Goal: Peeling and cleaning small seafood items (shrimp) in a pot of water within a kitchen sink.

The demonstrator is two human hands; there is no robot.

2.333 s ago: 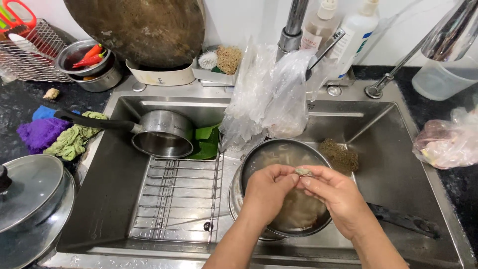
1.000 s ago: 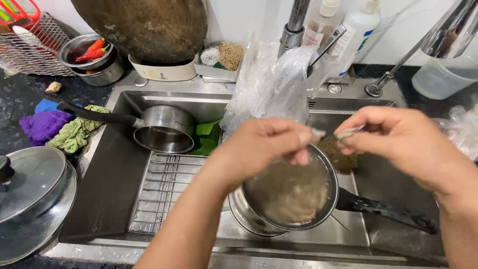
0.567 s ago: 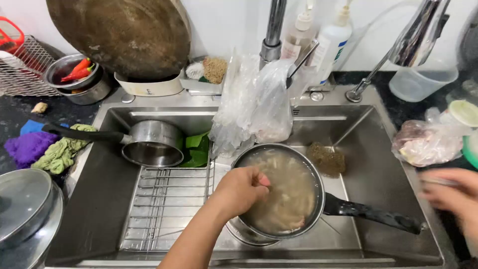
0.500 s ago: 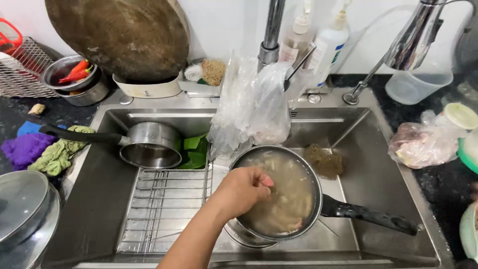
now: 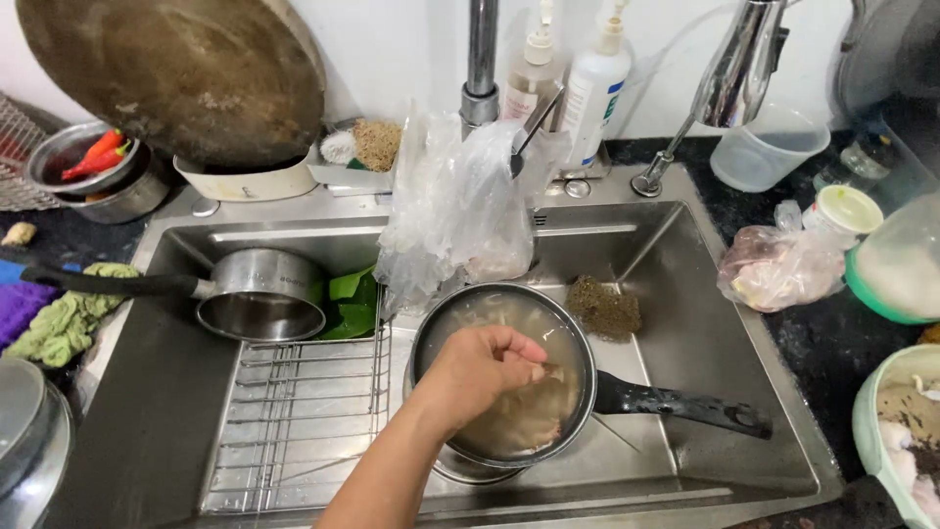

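My left hand (image 5: pixel 482 370) reaches into a black-handled pan (image 5: pixel 685 405) that sits in the steel sink (image 5: pixel 685 264). The pan holds cloudy water and pale pieces of food (image 5: pixel 534 421). The fingers are curled over one pale piece near the pan's middle. My right hand is out of view. A clear plastic bag (image 5: pixel 455 211) hangs from the tap just behind the pan.
A small steel saucepan (image 5: pixel 259 294) lies at the sink's left, above a wire rack (image 5: pixel 304 411). A brown scrubber (image 5: pixel 604 307) lies behind the pan. Soap bottles (image 5: pixel 597 83) stand at the back. A bagged lump (image 5: pixel 774 269), a lidded tub (image 5: pixel 901 264) and a bowl (image 5: pixel 896 431) stand on the right counter.
Both hands lifted from the pan and pulled something apart above it. The right hand then moved off to the right and out of view. The left hand went back into the pan.
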